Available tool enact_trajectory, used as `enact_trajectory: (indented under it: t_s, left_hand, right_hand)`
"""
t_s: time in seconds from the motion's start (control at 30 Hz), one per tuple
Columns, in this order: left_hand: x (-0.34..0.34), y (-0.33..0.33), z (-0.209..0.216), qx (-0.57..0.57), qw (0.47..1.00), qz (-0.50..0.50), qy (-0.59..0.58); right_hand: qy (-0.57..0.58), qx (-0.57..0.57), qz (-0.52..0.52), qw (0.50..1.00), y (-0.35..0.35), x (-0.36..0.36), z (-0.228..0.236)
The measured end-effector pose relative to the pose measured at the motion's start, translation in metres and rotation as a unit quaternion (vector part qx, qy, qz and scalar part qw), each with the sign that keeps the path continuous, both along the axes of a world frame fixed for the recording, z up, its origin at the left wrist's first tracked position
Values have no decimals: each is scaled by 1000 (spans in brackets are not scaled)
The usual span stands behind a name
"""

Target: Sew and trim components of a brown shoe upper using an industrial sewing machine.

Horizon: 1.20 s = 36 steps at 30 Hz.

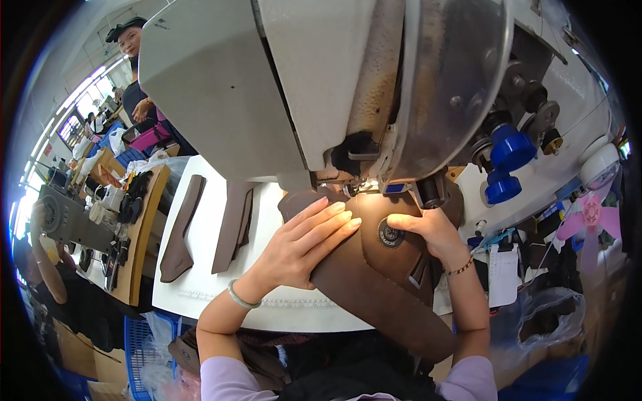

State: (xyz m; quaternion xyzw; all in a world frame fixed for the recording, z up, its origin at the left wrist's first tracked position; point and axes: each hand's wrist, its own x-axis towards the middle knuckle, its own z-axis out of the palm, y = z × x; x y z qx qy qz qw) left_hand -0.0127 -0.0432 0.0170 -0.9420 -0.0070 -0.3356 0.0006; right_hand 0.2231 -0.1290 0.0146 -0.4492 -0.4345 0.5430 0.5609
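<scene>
A brown leather-like workpiece (394, 257) with a round dark badge (390, 232) lies under the lit needle area of a sewing machine (314, 87). One long strip (374, 297) of it trails toward me over the table's front edge. My left hand (309, 237) presses flat on its left part, fingers stretched out side by side just in front of the machine's foot. On the right side my right hand (438, 234) grips the piece, thumb on top beside the badge and the other fingers mostly hidden. The needle itself is hard to make out.
Cut brown strips (182, 230) lie on the white table (200, 301) to the left. Blue tension knobs (511, 147) jut out at the machine's right. A blue basket (139, 347) stands below left, a pink fan (590, 214) at right. Another person (137, 87) stands at the far left.
</scene>
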Motion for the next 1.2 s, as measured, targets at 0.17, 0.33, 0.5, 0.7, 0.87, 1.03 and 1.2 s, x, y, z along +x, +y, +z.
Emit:
enact_trajectory:
  t_s: [0.17,0.33,0.5,0.7,0.87,1.03,1.2]
  left_hand:
    - [2,-14,4,70,995,67,38]
    - [-1,-20,-24,102,995,-10,0]
    - [1,-13,-44,-14,992,-62,-106]
    - [5,-13,-44,20,990,-57,-126]
    - [5,-19,-39,28,993,-31,-108]
    - [5,-15,-40,57,992,-32,-110]
    - [10,-12,-45,107,985,-21,-132]
  right_hand:
    - [-7,-32,197,980,10,28,-15]
    - [2,-23,235,972,14,26,-13]
    - [9,-16,232,973,12,24,-6]
    - [35,-31,242,969,14,28,-13]
    - [49,-18,241,969,15,27,-15]
    - [49,-29,240,969,15,29,-17]
    - [51,-29,229,972,14,26,-20]
